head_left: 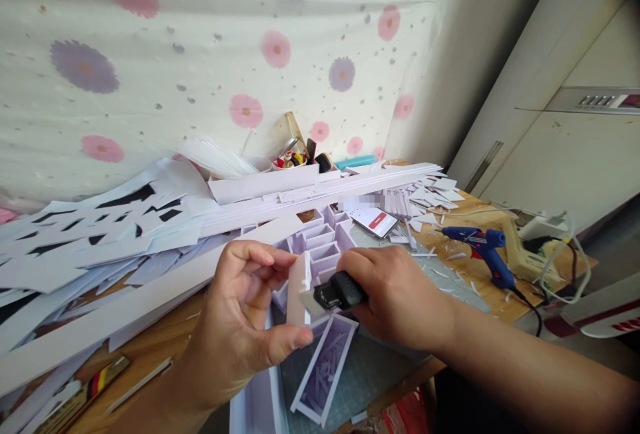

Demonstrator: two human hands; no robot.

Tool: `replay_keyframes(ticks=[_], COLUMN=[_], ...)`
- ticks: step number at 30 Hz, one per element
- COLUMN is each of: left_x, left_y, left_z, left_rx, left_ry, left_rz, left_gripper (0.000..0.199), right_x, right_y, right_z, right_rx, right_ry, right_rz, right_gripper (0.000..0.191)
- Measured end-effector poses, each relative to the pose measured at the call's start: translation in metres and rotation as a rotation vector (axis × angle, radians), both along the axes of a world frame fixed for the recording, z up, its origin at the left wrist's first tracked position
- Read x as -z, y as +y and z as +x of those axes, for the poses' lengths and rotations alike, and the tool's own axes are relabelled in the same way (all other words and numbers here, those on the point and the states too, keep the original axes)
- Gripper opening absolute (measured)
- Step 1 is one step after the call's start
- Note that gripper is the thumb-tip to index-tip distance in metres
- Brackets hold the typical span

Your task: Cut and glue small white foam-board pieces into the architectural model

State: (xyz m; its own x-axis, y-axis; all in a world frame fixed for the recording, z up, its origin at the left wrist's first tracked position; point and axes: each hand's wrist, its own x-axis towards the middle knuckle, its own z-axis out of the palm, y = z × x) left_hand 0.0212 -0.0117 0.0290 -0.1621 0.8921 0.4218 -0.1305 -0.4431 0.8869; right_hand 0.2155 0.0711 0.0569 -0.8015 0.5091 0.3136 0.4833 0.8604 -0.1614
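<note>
My left hand (247, 314) grips a small white foam-board piece (299, 291) by its ends, thumb at the lower end and fingers at the top. In my right hand (395, 294) is a black utility knife (343, 291), its blade touching the edge of that piece. Just behind the hands stands a white compartmented foam-board structure (323, 247). Below them a narrow open white box (325, 371) holds thin white scraps. All of this sits over a green cutting mat (370, 387).
Cut white sheets (150, 221) pile up at the left. A blue glue gun (477, 247) stands at the right by a power strip (525, 251). A phone (375, 219) lies behind the structure, near loose scraps (425, 194). Long white strips (125, 301) cross the wooden table.
</note>
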Motion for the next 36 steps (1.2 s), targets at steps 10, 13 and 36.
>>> replay_keyframes(ticks=[10,13,36], left_x=[0.0011,0.0012,0.0047], left_y=[-0.0031,-0.0034,-0.0068], left_z=[-0.0003,-0.0011,-0.003], left_rx=[0.032,0.046,0.077], left_ry=[0.005,0.003,0.0], left_rz=[-0.009,-0.008,-0.049], left_gripper=[0.056,0.056,0.055], right_x=[-0.0004,-0.0004,-0.0022], right_y=[0.0033,0.0009,0.0092], right_z=[0.0002,0.0001,-0.0024], right_rx=[0.035,-0.027,0.097], right_ry=[-0.006,0.01,-0.039], right_rz=[-0.016,-0.004,0.014], right_gripper=[0.013,0.013,0.016])
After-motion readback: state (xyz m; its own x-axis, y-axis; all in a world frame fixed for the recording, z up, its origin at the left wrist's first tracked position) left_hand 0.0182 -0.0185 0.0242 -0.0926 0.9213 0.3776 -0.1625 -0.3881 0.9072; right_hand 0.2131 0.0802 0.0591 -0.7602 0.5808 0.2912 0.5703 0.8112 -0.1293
